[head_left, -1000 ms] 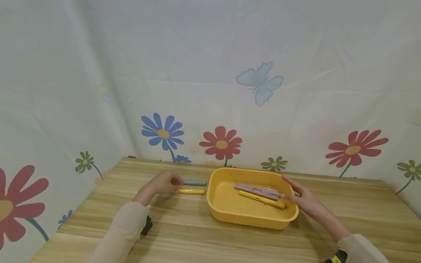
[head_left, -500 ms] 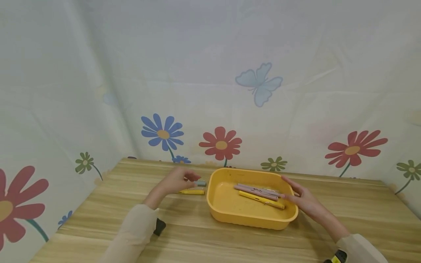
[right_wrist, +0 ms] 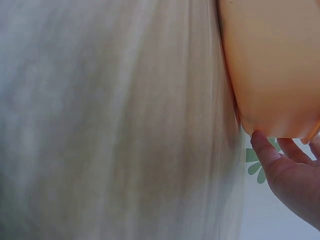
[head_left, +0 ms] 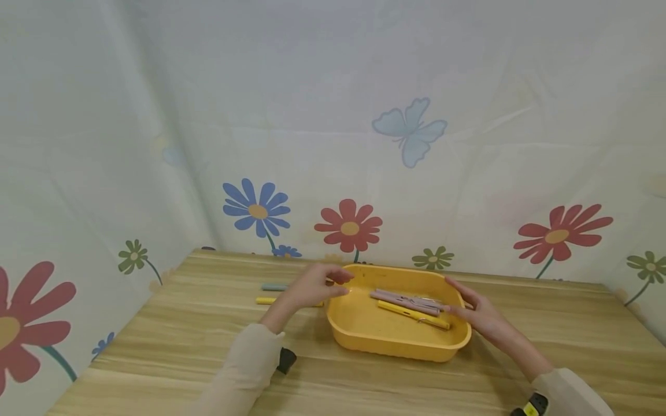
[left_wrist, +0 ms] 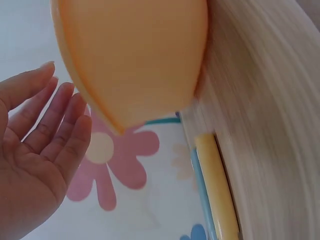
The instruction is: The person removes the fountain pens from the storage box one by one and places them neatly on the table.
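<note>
My left hand [head_left: 318,284] reaches over the left rim of the yellow plastic basin [head_left: 390,349], fingers loosely bent and holding nothing. In the left wrist view its fingers [left_wrist: 52,125] stand beside the basin's rim. On the right, my right hand [head_left: 484,315] holds the basin's side, thumb over the rim and other fingers along the outside wall [right_wrist: 280,100]. Inside the basin lie light purple pens [head_left: 403,301] and a yellow pen [head_left: 413,315] with a clip. Left of it, a grey-green pen [head_left: 274,286] and another yellow pen [head_left: 265,300] lie on the table, partly hidden by my left arm.
The wood-grain table [head_left: 156,346] ends at the back against a pale cloth [head_left: 312,86] printed with flowers and a butterfly. This cloth also hangs along the left side. Dark wrist devices [head_left: 286,360] sit at both sleeves.
My left hand has moved right from above the two pens on the table to the basin's left rim, uncovering their left ends. The right hand, basin and pens stay put.
</note>
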Action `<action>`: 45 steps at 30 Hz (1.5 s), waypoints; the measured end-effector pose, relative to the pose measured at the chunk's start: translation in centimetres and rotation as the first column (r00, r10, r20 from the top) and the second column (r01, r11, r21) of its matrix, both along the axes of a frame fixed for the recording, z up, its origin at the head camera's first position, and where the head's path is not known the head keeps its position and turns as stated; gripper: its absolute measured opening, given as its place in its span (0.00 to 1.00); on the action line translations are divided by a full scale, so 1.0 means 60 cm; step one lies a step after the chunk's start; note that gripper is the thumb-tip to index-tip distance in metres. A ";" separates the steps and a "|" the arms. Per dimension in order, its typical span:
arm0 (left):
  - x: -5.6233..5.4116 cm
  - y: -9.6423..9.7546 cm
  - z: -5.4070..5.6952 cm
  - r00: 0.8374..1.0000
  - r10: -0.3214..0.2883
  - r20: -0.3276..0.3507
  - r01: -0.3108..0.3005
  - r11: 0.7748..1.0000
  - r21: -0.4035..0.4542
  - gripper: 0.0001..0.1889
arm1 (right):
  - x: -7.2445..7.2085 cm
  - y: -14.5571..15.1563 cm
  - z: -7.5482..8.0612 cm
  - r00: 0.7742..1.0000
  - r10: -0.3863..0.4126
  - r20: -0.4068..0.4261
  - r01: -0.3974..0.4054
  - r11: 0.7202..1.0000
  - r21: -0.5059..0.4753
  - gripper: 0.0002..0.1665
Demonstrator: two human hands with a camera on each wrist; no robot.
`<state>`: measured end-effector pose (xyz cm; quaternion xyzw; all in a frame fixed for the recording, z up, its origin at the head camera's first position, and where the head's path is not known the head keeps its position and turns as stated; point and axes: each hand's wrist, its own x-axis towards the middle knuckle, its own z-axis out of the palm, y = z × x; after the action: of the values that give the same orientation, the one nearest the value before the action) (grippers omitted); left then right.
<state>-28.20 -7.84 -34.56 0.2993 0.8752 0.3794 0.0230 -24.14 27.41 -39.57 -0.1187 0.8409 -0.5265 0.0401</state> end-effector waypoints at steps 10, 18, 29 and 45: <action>0.003 0.070 -0.013 0.999 -0.040 -0.034 0.040 0.999 0.021 0.16 | 0.001 0.001 0.002 1.000 0.012 -0.017 -0.012 1.000 0.003 0.40; 0.014 0.117 -0.022 0.997 -0.077 0.011 0.077 0.997 -0.006 0.17 | 0.000 -0.001 0.002 1.000 0.000 -0.009 0.000 1.000 0.011 0.41; 0.017 0.162 -0.041 0.988 -0.153 0.011 0.153 0.980 -0.125 0.16 | 0.001 -0.003 0.000 1.000 -0.008 0.017 0.008 1.000 0.002 0.41; 0.016 0.175 -0.056 0.981 -0.193 -0.016 0.175 0.922 -0.346 0.18 | 0.001 -0.003 0.001 1.000 -0.017 0.013 0.017 1.000 0.017 0.41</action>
<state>-27.25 2.63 -37.93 0.3810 0.8962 0.2095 0.0884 -24.09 27.26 -39.51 -0.1079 0.8460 -0.5205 0.0422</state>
